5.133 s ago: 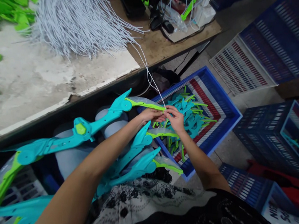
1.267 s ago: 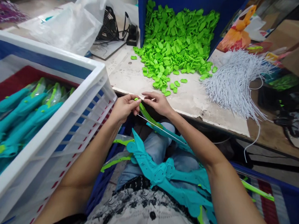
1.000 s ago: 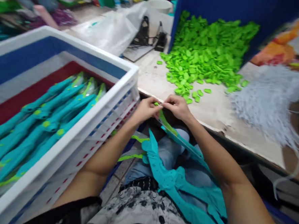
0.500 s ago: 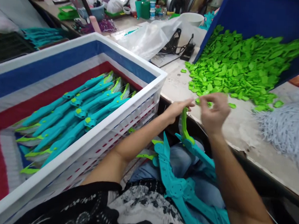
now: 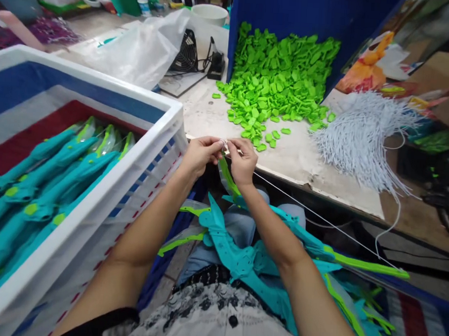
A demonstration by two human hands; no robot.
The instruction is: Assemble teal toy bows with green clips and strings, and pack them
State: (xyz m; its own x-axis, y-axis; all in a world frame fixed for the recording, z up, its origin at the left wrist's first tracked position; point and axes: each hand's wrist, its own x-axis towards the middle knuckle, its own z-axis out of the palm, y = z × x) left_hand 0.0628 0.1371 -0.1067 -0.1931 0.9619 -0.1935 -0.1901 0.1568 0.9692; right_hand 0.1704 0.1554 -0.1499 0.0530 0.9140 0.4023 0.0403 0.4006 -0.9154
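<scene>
A teal and green toy bow [image 5: 293,223] lies across my lap, one green tip [image 5: 226,175] pointing up at my hands. A thin white cord [image 5: 302,198] stretches from my hands to the bow's other green tip [image 5: 385,268] at the right. My left hand [image 5: 200,155] pinches the cord at the near tip, fingers closed. Close beside it, my right hand [image 5: 243,161] also pinches the cord, its fingertips nearly meeting the left's. The exact loop or knot between the fingers is too small to make out. Another teal bow [image 5: 238,255] rests on my lap, nearer my body.
At left stands a white crate [image 5: 137,94] holding several teal bows [image 5: 56,178]. Green plastic pieces [image 5: 283,75] spill from a blue bin [image 5: 280,9] onto the table [image 5: 201,111]. A bundle of white cords [image 5: 363,136] lies at right, near a small black fan [image 5: 186,51].
My view has swung right. My hands have come together at the bow's tip, where before the right was raised apart. The taut cord and the bow's far tip now show.
</scene>
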